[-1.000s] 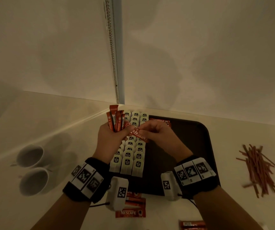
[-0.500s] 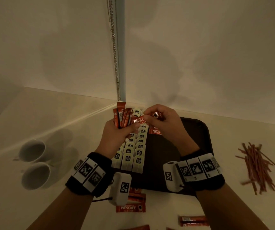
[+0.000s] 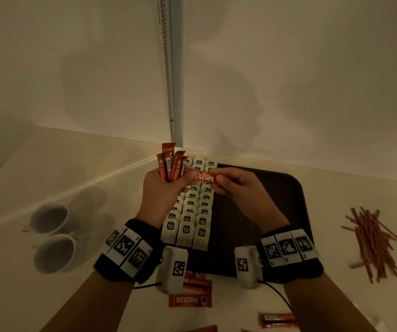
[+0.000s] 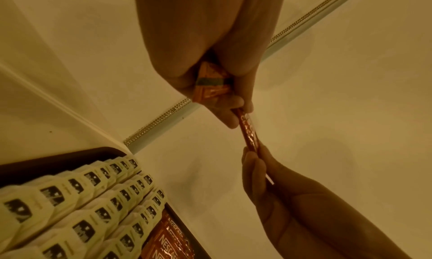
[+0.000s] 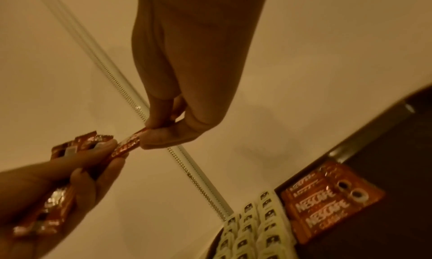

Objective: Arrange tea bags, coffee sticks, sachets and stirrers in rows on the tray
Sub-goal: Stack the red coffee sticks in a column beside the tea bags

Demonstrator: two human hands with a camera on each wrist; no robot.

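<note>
My left hand grips a bundle of orange coffee sticks upright above the dark tray. Its thumb and forefinger also pinch one end of a single coffee stick lying crosswise. My right hand pinches the other end of that single stick. Three rows of cream tea bags fill the tray's left part. A short row of coffee sticks lies on the tray beside the tea bags at the far end.
Two white cups stand left of the tray. A heap of brown stirrers lies to the right. Loose coffee sticks lie on the counter near my wrists, more of these sticks at bottom right. Walls meet in a corner behind the tray.
Both hands rose and moved toward the far end of the tray. The single stick now lies level between both hands, label up.
</note>
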